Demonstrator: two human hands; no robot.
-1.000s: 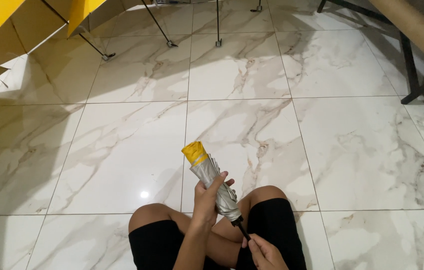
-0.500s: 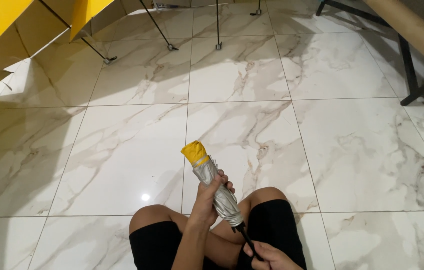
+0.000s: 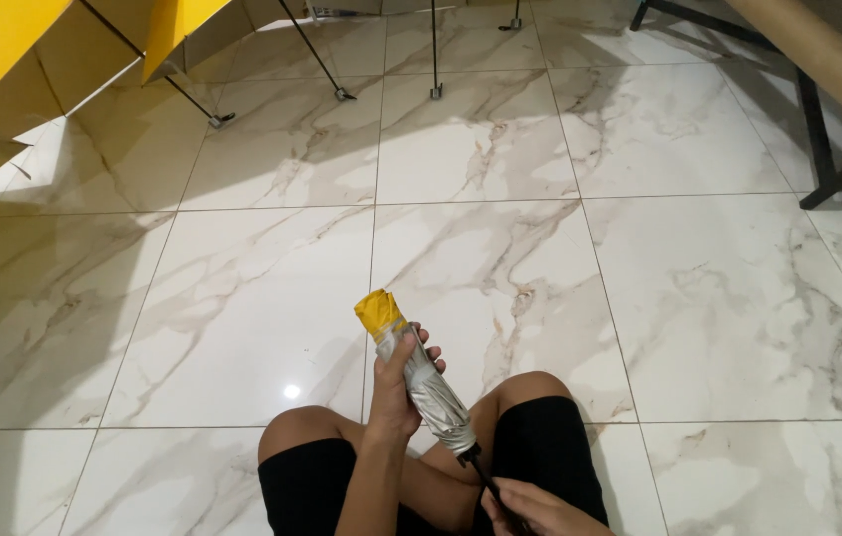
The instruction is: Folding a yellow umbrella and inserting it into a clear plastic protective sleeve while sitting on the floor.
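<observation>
The person sits cross-legged on a floor [image 3: 639,298] of large glossy marble-look tiles, white with tan veining and thin grey grout lines, and the stretch ahead of the knees lies open as far as the clutter along the far edge. The folded umbrella [image 3: 419,380] stands tilted above the lap, its yellow cap end pointing up and away to the left, its crinkled silver-grey fabric bunched into a slim roll that narrows to a thin black shaft near the lower right. The left hand [image 3: 397,389] is wrapped around the middle of the roll, fingers curled over the fabric and grasping it firmly. The right hand [image 3: 532,506] sits at the bottom edge of the view, closed on the black shaft end, though it is partly cut off, so the exact grip is hard to make out. Black shorts [image 3: 540,457] cover both thighs. At the upper left, open yellow umbrellas [image 3: 14,60] lean with their thin dark ribs and shafts touching the tiles. At the upper right, a brown cardboard tube [image 3: 818,50] rests on a black metal stand [image 3: 818,139], well apart from the person.
</observation>
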